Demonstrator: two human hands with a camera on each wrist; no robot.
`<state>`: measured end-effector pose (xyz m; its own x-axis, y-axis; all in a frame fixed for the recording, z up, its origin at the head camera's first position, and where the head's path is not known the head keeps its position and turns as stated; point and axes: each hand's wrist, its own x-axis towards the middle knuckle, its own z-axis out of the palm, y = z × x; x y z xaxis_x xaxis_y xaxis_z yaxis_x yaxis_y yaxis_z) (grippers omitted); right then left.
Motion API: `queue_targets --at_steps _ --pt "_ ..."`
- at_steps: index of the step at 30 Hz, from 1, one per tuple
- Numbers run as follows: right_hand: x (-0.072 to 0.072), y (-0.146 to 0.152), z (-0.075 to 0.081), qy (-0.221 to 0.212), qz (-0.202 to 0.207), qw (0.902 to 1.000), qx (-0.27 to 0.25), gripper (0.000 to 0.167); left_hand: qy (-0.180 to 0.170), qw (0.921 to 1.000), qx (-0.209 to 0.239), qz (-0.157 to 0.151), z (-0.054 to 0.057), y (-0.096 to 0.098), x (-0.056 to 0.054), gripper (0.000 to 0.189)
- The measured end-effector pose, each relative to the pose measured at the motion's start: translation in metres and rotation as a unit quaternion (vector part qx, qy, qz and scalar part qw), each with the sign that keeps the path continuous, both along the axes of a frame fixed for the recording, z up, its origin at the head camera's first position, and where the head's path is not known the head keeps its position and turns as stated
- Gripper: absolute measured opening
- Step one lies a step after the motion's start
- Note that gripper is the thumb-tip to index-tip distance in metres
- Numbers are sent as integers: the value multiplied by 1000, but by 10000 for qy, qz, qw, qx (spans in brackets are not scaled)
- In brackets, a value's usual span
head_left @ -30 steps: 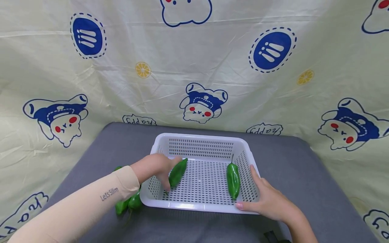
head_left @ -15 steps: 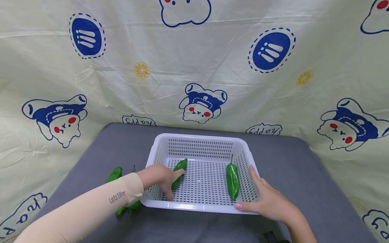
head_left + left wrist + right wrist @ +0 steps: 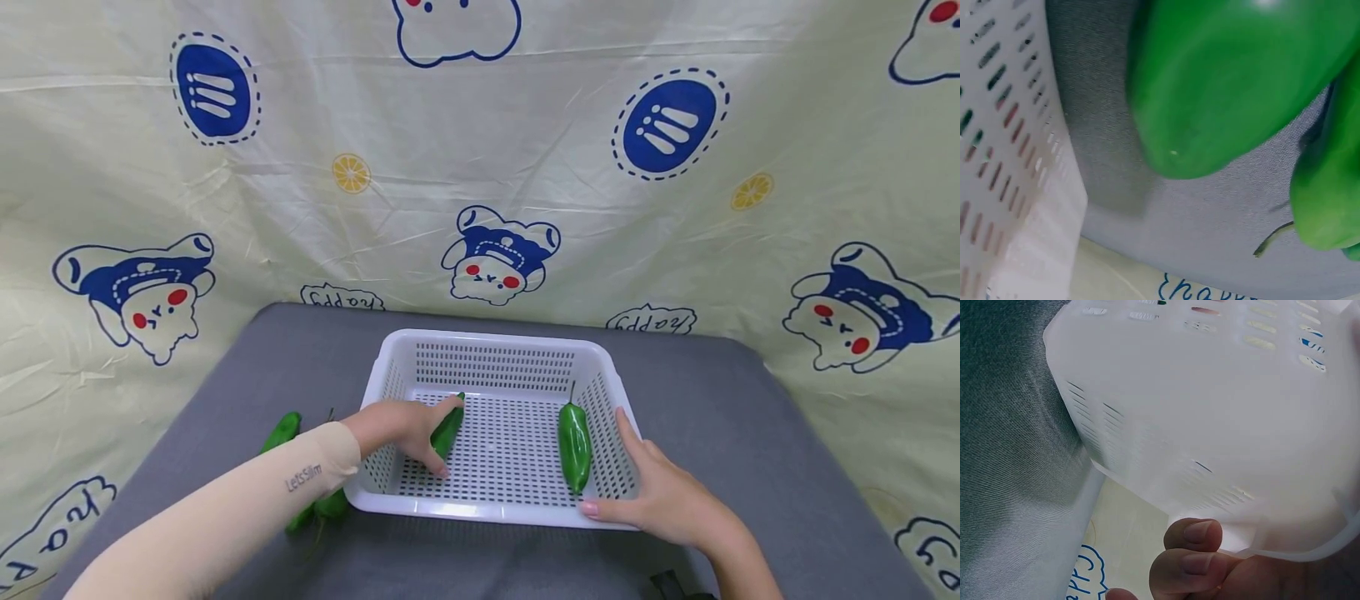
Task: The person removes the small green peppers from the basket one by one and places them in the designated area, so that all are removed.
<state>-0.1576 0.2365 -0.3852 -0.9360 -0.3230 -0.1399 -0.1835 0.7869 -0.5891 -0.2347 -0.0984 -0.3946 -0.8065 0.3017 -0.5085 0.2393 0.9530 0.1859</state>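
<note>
Green pepper in hand: a glossy green pepper (image 3: 447,431) lay inside the white basket (image 3: 495,357), toward its left side, tip pointing to the far wall, gripped by the left hand (image 3: 401,427).
Left hand: reached over the basket's left wall, thumb along the pepper's top and fingers (image 3: 433,465) curled beneath it, down at the perforated floor.
Second pepper: another green pepper (image 3: 574,447) rested on the basket floor by the right wall, stem toward the back, well apart from the first.
Right hand: the right hand (image 3: 663,496) lay against the basket's right near corner from outside, fingers nearly straight along the wall and thumb on the front rim; the right wrist view showed fingertips (image 3: 1192,551) tucked under the rim, so it steadied the basket rather than closing round it.
Basket: white plastic with slotted sides, it stood square on the grey table (image 3: 750,433), near the front edge.
Peppers outside: more green peppers (image 3: 288,431) lay on the table just left of the basket, partly hidden by the sleeve; the left wrist view showed two (image 3: 1229,81) close up beside the basket wall (image 3: 1010,156).
Sleeve: a beige sleeve (image 3: 225,508) printed with small lettering covered the left forearm.
Backdrop: a pale yellow cloth (image 3: 480,150) with blue cartoon figures hung behind and around the table.
</note>
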Motion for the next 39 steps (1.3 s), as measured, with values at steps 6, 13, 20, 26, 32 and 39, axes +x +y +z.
queue_targets --at_steps 6,13,20,26,32,39 --pt "-1 1 0 28 34 9999 -100 132 -124 9993 351 105 -8 0 -7 114" --pt "-1 1 0 24 67 9999 -157 132 -240 9958 835 288 -13 1 -10 112" --pt "-2 1 1 -13 122 9995 -304 132 -249 9940 1016 331 -14 0 -10 102" --pt "-1 0 1 -16 78 9997 -239 132 -182 9962 835 163 -14 1 -10 103" --pt "0 1 -1 -35 56 9998 -183 132 -193 9982 566 -80 -15 0 -9 112" --pt "0 2 -1 -59 54 9998 -185 132 -54 9982 577 -169 -14 -1 -9 112"
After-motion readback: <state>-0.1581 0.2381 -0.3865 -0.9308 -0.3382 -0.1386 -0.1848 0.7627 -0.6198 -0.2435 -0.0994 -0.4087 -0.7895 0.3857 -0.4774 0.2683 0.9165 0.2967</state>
